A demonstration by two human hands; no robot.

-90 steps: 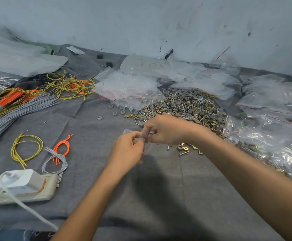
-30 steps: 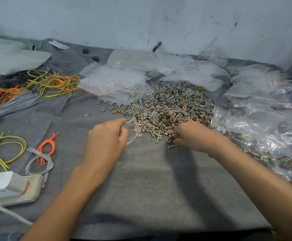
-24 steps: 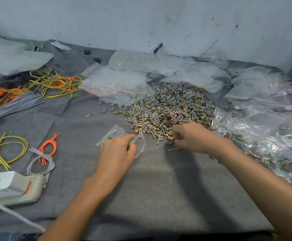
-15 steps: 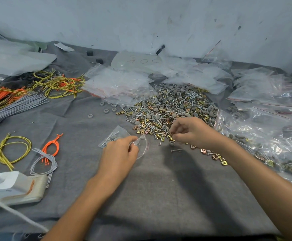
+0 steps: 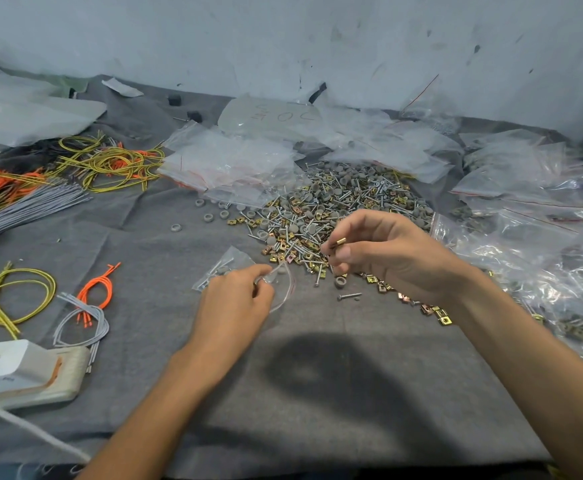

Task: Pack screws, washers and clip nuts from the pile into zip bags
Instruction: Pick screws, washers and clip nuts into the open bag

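Raised off the heap since half a second ago, the right hand is held above the grey cloth surface, one brass-coloured clip nut pinched in its fingers. One small clear zip bag is gripped by the left hand, beside the single mixed pile of screws, washers and clip nuts.

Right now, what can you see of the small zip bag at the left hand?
The small zip bag is clear, thin plastic with a red line along its mouth. It lies on the gray cloth, left of the hardware pile, mouth toward it. A few screws and gray pieces show inside. The left hand pinches the mouth open.
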